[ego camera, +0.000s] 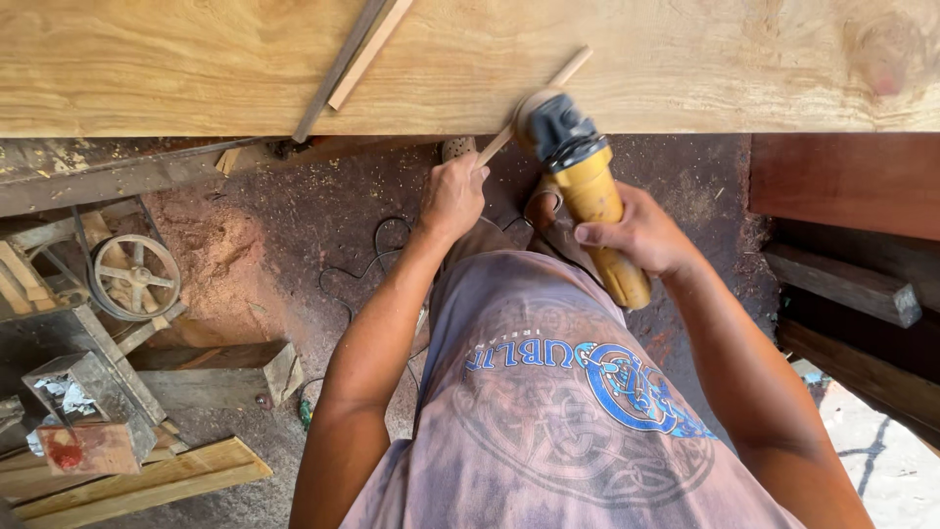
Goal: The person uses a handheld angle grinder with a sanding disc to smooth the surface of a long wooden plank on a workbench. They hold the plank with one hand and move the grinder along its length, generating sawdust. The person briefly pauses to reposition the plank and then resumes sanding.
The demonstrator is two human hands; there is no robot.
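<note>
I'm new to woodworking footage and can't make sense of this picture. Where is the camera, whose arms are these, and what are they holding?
The one picture comes from a camera worn on the person's head, looking down, so you see their own arms and shirt from above.

The right hand grips a yellow angle grinder; its head sits at the near edge of a wide pale plank that runs across the top of the picture.

The left hand holds a thin wooden stick that slants up across the plank's edge, right beside the grinder's head.

Two more thin strips lie crossed on the plank.

Below is a dirt floor covered in sawdust, with a cable trailing over it. At left are a metal pulley wheel and loose wood offcuts; darker beams are stacked at right.
</note>
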